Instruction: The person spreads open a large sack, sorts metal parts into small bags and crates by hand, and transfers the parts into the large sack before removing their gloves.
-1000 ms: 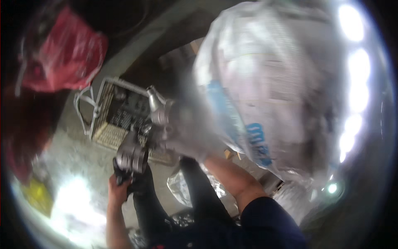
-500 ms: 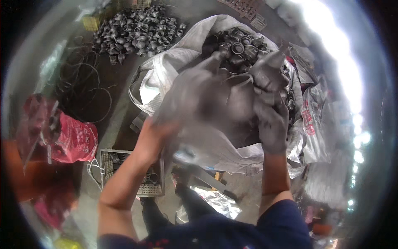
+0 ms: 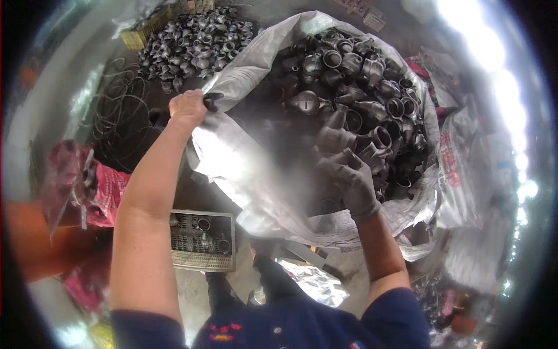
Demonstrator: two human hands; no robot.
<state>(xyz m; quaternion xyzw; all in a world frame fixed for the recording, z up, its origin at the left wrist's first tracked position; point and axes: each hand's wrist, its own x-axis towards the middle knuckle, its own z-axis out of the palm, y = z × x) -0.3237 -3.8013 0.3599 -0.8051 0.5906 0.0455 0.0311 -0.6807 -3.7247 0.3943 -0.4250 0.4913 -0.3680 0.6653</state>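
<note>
A big white woven sack [image 3: 244, 75] stands in front of me, holding a heap of dark grey metal pipe fittings [image 3: 372, 70]. My left hand [image 3: 189, 109], bare at the back, is closed at the sack's left rim. A small dark thing [image 3: 213, 102] pokes out past its fingers; its kind I cannot make out. Over the near part of the heap, my right hand [image 3: 353, 185] wears a grey glove with its fingers loosely apart. Just beyond those fingers lies a tapered fitting [image 3: 337, 136]. Haze blurs the sack's middle, hiding what lies there.
Another pile of fittings [image 3: 197, 49] lies on the floor at the far left, beside yellow crates [image 3: 135, 37]. Loops of wire [image 3: 119, 110] lie nearer. A plastic basket [image 3: 203, 264] with a few fittings stands by my feet, and a pink bag [image 3: 107, 198] sits left.
My hands have parted: the left has swung out to the sack's left rim, the right has drawn slightly back. The grey pieces between them are gone from my grasp, and haze hangs in the sack.
</note>
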